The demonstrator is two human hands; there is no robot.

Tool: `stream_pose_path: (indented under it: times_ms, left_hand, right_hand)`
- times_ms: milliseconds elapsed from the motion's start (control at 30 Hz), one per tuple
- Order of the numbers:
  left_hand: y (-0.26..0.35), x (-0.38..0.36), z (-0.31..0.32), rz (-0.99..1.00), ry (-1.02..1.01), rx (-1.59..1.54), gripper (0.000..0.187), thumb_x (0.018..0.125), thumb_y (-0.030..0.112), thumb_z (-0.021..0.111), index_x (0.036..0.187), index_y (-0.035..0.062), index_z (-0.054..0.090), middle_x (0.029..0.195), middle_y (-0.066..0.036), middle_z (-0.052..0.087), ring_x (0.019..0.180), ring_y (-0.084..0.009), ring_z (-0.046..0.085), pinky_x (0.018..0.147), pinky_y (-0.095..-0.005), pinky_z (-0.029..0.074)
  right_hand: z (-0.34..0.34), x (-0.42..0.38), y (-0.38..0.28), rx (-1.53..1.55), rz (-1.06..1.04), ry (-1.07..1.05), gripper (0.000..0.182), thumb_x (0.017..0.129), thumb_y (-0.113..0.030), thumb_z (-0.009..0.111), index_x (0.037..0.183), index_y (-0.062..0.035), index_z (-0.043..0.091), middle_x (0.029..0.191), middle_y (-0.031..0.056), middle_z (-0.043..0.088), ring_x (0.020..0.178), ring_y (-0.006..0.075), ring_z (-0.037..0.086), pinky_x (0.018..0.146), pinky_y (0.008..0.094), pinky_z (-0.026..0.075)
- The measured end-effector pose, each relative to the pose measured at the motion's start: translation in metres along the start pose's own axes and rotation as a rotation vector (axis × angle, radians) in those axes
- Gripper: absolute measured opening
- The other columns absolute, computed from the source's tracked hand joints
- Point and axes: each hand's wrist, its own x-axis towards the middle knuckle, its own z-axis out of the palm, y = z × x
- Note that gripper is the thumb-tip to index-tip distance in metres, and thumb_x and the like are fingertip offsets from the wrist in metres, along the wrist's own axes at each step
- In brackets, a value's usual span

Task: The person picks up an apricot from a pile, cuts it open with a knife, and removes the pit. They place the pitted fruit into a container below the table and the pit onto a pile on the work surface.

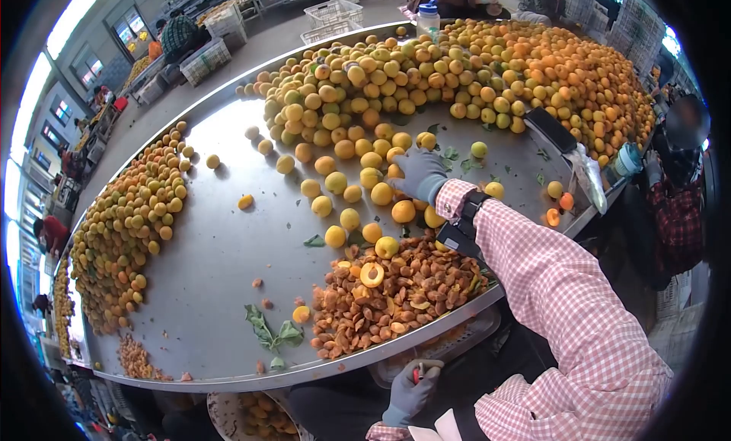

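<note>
My right hand (419,175), in a grey glove, reaches over the table among loose apricots (371,177). Its fingers are stretched out and touch or nearly touch fruit at their tips. Low in front of me, below the table edge, my gloved left hand (412,391) is closed around a small red thing (417,374), mostly hidden by the fingers. A heap of brown apricot pits (403,295) lies at the near edge of the table, with a halved apricot (371,274) on top.
The metal table (221,266) carries a large apricot pile (563,68) at the back and another pile (129,243) at left. Leaves (274,333), a bottle (429,21), a dark phone-like object (550,130) and a cup (627,160) lie about. A co-worker (678,197) is at right.
</note>
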Motion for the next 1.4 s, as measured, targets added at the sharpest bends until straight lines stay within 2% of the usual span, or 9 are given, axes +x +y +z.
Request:
stream_pose_path:
  times_ms: [300, 367, 500, 667, 800, 967, 1033, 1100, 1400]
  left_hand:
    - [0.003, 0.008, 0.008, 0.077, -0.092, 0.133, 0.016, 0.091, 0.013, 0.061, 0.104, 0.0024, 0.062, 0.065, 0.007, 0.050, 0.051, -0.0007, 0.041, 0.046, -0.0174, 0.032]
    - [0.005, 0.002, 0.011, 0.011, -0.090, 0.019, 0.019, 0.090, 0.020, 0.064, 0.104, 0.0063, 0.063, 0.070, 0.005, 0.052, 0.055, -0.0030, 0.044, 0.050, -0.0182, 0.036]
    - [0.009, -0.001, 0.018, 0.073, 0.027, 0.003, 0.015, 0.090, 0.015, 0.062, 0.102, 0.0060, 0.062, 0.064, 0.005, 0.052, 0.049, -0.0033, 0.044, 0.044, -0.0179, 0.035]
    - [0.020, -0.012, 0.037, 0.347, 0.252, 0.087, 0.008, 0.092, 0.010, 0.059, 0.096, 0.0046, 0.063, 0.071, 0.007, 0.053, 0.057, 0.0000, 0.041, 0.048, -0.0173, 0.033]
    - [0.002, -0.021, 0.046, 0.597, 0.429, 1.159, 0.028, 0.079, 0.024, 0.071, 0.101, 0.0089, 0.061, 0.083, -0.015, 0.065, 0.074, -0.0332, 0.065, 0.063, -0.0362, 0.050]
    - [-0.002, -0.043, 0.063, 0.664, 0.210, 1.315, 0.041, 0.080, 0.027, 0.071, 0.113, 0.0097, 0.054, 0.078, -0.009, 0.065, 0.066, -0.0265, 0.064, 0.057, -0.0339, 0.049]
    - [-0.002, -0.053, 0.062, -0.041, -0.256, 0.295, 0.033, 0.085, 0.023, 0.068, 0.112, 0.0088, 0.054, 0.079, -0.002, 0.061, 0.064, -0.0145, 0.059, 0.057, -0.0271, 0.047]
    - [-0.005, -0.057, 0.057, -0.232, -0.333, 0.292, 0.028, 0.087, 0.020, 0.067, 0.110, 0.0064, 0.056, 0.084, 0.002, 0.057, 0.070, -0.0063, 0.053, 0.061, -0.0210, 0.044]
    - [0.008, -0.069, 0.078, 0.933, 0.195, 1.226, 0.022, 0.080, 0.012, 0.068, 0.102, 0.0083, 0.064, 0.083, -0.007, 0.067, 0.066, -0.0252, 0.064, 0.058, -0.0310, 0.049]
  right_hand:
    - [0.005, -0.031, 0.001, 0.025, -0.206, -0.021, 0.040, 0.077, -0.029, 0.068, 0.112, -0.0111, 0.057, 0.110, 0.0114, 0.059, 0.106, 0.0287, 0.055, 0.089, 0.0376, 0.044]
    - [0.017, -0.053, 0.014, 0.933, -0.258, 0.075, 0.045, 0.082, -0.028, 0.068, 0.120, -0.0113, 0.055, 0.113, 0.0100, 0.059, 0.104, 0.0253, 0.057, 0.089, 0.0344, 0.044]
    - [-0.035, -0.148, 0.010, 2.102, 0.066, -0.562, 0.049, 0.091, -0.033, 0.058, 0.130, -0.0070, 0.045, 0.119, 0.0070, 0.055, 0.101, 0.0196, 0.057, 0.082, 0.0323, 0.050]
    - [-0.030, -0.263, 0.014, 1.985, -0.015, -0.686, 0.064, 0.085, -0.033, 0.067, 0.137, -0.0086, 0.038, 0.113, 0.0073, 0.057, 0.084, 0.0118, 0.059, 0.069, 0.0212, 0.048]
    - [-0.039, -0.334, -0.006, 1.861, 0.092, -0.657, 0.051, 0.083, -0.014, 0.072, 0.128, -0.0068, 0.051, 0.106, 0.0027, 0.061, 0.093, 0.0102, 0.057, 0.081, 0.0222, 0.049]
    - [-0.022, -0.376, 0.004, 1.801, 0.074, -0.486, 0.026, 0.084, -0.011, 0.071, 0.108, -0.0062, 0.061, 0.100, 0.0005, 0.061, 0.094, 0.0090, 0.057, 0.085, 0.0235, 0.046]
    - [-0.027, -0.382, 0.010, 1.866, 0.030, -0.536, 0.026, 0.084, -0.011, 0.071, 0.107, -0.0059, 0.060, 0.103, 0.0012, 0.060, 0.097, 0.0102, 0.056, 0.090, 0.0245, 0.045]
    - [-0.034, -0.385, 0.015, 1.620, -0.167, -0.463, 0.034, 0.082, -0.014, 0.073, 0.111, -0.0064, 0.056, 0.107, 0.0025, 0.058, 0.100, 0.0122, 0.055, 0.091, 0.0266, 0.044]
    - [-0.050, -0.418, 0.018, 1.360, -0.217, -0.358, 0.051, 0.075, -0.021, 0.080, 0.116, -0.0075, 0.052, 0.108, 0.0069, 0.057, 0.099, 0.0177, 0.057, 0.090, 0.0297, 0.044]
